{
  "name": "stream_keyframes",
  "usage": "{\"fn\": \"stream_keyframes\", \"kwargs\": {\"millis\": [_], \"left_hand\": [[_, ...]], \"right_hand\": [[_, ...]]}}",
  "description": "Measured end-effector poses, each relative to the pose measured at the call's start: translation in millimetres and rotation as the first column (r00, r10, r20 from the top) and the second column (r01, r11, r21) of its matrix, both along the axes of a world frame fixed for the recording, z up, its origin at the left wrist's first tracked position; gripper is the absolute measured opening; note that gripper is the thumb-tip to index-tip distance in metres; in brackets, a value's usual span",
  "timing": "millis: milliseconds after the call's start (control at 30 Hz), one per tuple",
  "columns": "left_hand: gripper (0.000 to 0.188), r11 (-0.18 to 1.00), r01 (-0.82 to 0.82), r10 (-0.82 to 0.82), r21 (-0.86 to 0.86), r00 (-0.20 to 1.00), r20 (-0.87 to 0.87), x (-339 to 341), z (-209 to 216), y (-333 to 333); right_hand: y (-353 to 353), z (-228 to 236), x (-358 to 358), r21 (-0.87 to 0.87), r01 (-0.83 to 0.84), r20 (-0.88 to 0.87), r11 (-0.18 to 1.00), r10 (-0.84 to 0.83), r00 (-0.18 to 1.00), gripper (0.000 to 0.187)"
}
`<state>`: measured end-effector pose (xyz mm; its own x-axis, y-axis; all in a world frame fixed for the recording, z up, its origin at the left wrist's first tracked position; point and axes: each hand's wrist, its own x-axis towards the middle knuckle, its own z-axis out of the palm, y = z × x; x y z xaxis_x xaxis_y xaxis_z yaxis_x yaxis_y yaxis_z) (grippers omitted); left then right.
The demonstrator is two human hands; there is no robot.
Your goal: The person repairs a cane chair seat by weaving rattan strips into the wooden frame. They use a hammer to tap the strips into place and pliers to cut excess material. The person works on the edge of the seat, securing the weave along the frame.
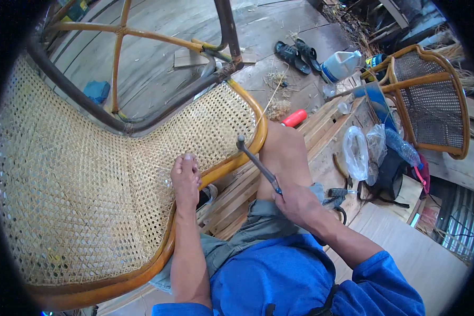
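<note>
A rattan chair (216,176) with a woven cane panel (89,179) lies tilted across my left side, its curved rim by my knee. My left hand (186,178) rests at the panel's edge beside the rim, fingers curled together; whatever they pinch, if anything, is hidden. My right hand (299,205) is closed round the lower end of a slim, dark metal hammer (259,167). Its small grey head is over the rim, to the right of my left hand. A loose cane strand (273,97) sticks out past the panel's corner.
Wooden slats (321,126) run beside my leg, with a red cylindrical object (294,118) near them. Sandals (295,55), a white jug (340,65) and another cane chair (429,100) stand farther off. Plastic bags (355,152), a bottle (402,146) and a black-handled tool (339,193) lie at right.
</note>
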<state>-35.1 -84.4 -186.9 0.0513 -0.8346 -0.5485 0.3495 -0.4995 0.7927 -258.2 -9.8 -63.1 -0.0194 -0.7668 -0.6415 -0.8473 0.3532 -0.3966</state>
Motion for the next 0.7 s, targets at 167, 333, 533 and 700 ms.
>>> {"fn": "stream_keyframes", "kwargs": {"millis": [167, 333, 533, 700], "left_hand": [[0.020, 1.000, 0.007, -0.007, -0.006, 1.000, -0.015, -0.9, -0.5, 0.2], [0.021, 1.000, 0.022, -0.021, -0.023, 1.000, 0.015, 0.8, -2.0, -0.2], [0.019, 1.000, 0.024, -0.024, 0.001, 0.999, 0.035, -0.9, -3.1, -1.5], [0.018, 1.000, 0.012, -0.013, 0.017, 0.998, 0.055, -0.6, -1.2, -0.9]], "right_hand": [[4.4, -9.7, -12.6, -0.064, -0.006, 0.003, 0.998, 0.006, 1.000, 0.031], [-9.0, 0.4, -23.5, -0.186, 0.106, 0.024, 0.977, -0.103, 0.994, 0.036], [-11.4, -14.7, -26.2, -0.113, 0.093, -0.044, 0.989, -0.099, 0.994, 0.035], [-17.4, -2.9, -24.7, -0.153, 0.220, 0.061, 0.964, -0.213, 0.975, 0.035]]}}
